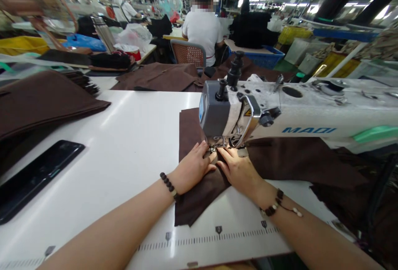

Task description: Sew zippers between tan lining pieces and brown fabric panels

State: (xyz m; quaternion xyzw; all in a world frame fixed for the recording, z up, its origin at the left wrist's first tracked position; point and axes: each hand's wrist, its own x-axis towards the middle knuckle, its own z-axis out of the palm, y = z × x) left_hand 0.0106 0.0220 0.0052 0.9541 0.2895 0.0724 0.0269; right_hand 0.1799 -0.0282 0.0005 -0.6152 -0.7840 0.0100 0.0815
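Observation:
A piece of dark brown fabric (pixel 199 203) lies under the needle area of a sewing machine (pixel 304 112). My left hand (pixel 192 168) rests flat on the fabric left of the presser foot (pixel 213 149), fingers stretched forward. On the other side, my right hand (pixel 238 170) lies on the cloth with its fingers extended close to the foot. Both thumbs point inward toward each other over the fabric. More brown cloth stretches to the right beneath the machine arm. The needle tip itself is too small to make out.
A black phone (pixel 40 178) lies on the white table (pixel 133 137) at left, below a stack of brown fabric pieces (pixel 40 100). More brown cloth (pixel 158 75) lies along the back edge. A person in a white shirt (pixel 202 29) sits ahead. A ruler scale marks the front edge.

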